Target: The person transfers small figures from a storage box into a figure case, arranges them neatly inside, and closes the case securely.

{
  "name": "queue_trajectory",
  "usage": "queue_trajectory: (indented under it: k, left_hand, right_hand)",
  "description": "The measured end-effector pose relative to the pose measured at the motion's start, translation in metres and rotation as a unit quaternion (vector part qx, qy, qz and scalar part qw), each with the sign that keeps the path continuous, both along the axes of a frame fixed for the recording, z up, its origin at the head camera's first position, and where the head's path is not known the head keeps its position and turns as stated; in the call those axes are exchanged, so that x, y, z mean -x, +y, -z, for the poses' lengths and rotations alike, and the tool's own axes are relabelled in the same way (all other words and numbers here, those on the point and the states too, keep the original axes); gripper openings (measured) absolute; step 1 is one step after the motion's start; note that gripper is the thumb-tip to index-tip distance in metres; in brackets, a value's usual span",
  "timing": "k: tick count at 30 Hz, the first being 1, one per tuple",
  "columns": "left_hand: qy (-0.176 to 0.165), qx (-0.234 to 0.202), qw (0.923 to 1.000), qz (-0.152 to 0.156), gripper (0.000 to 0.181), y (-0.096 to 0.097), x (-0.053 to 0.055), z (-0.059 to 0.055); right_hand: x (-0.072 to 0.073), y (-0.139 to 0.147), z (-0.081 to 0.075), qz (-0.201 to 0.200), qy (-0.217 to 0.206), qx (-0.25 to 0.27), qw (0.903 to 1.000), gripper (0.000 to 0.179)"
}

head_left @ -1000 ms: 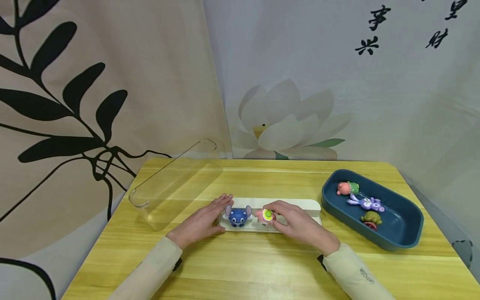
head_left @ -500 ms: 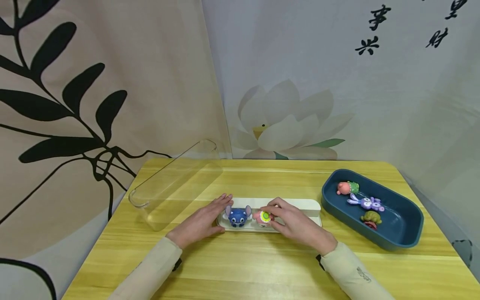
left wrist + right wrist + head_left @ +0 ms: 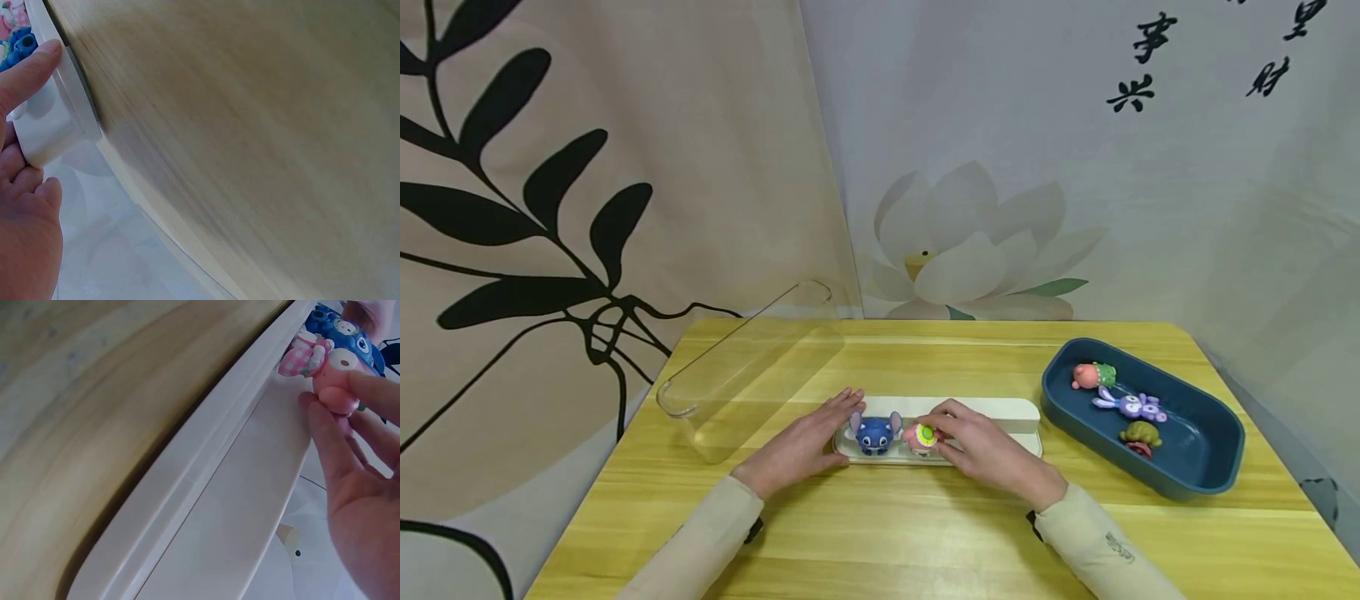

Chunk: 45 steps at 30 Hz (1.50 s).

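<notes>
On the table lies a long white display base (image 3: 1018,410) with a raised step along its back. A blue big-eared figurine (image 3: 875,436) stands at its left end. Just right of that one, a pink figurine (image 3: 913,437) with a yellow-and-green round patch is pinched between the thumb and fingers of my right hand (image 3: 996,458). The right wrist view shows this pink figurine (image 3: 334,378) close against the blue figurine (image 3: 359,344). My left hand (image 3: 797,450) grips the base's left end; in the left wrist view the thumb (image 3: 37,69) lies along the front edge.
A clear plastic cover (image 3: 752,375) lies aslant at the back left. To the right stands a dark blue tray (image 3: 1180,485) holding several small figurines, among them a pink-and-green one (image 3: 1094,376), a purple rabbit (image 3: 1133,406) and an olive-green one (image 3: 1141,433). Patterned cloth hangs behind the table.
My right hand has slid the pink figurine slightly left along the base, closer to the blue one. My left hand has stayed at the base's left end.
</notes>
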State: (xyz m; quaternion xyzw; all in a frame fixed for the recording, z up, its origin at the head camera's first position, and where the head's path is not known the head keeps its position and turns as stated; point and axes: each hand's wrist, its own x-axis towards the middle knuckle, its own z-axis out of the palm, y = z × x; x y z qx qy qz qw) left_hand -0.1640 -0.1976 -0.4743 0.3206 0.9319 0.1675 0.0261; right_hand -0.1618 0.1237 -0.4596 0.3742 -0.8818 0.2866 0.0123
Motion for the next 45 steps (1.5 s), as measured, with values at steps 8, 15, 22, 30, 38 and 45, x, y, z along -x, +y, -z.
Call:
queue_trajectory:
  k: [8,15,22,30,38,45]
  left_hand:
    - [0.001,0.001,1.0000,0.002,0.091,0.000,-0.001,0.000]
    - [0.002,-0.001,1.0000,0.004,0.092,0.001,-0.001,0.001]
    - [0.008,-0.004,0.9999,0.010,0.092,0.000,0.000,0.003]
    - [0.018,-0.008,0.9998,0.008,0.092,-0.001,0.000,0.004]
    - [0.020,-0.011,0.9997,0.004,0.092,-0.001,0.000,0.004]
    - [0.015,-0.014,0.9998,0.004,0.093,-0.001,0.000,0.005]
  right_hand:
    - [-0.002,0.000,0.000,0.004,0.040,0.005,0.9992,0.034]
    - [-0.003,0.000,0.001,0.010,0.037,0.001,0.9993,0.036]
    - [-0.005,0.004,0.001,0.022,0.032,0.000,0.9992,0.046]
    - [-0.012,0.017,-0.009,0.051,0.028,0.013,0.9982,0.050]
    - [-0.021,0.043,-0.023,0.085,0.046,0.022,0.9950,0.052]
    - [-0.030,0.078,-0.037,0.119,0.051,0.024,0.9913,0.057]
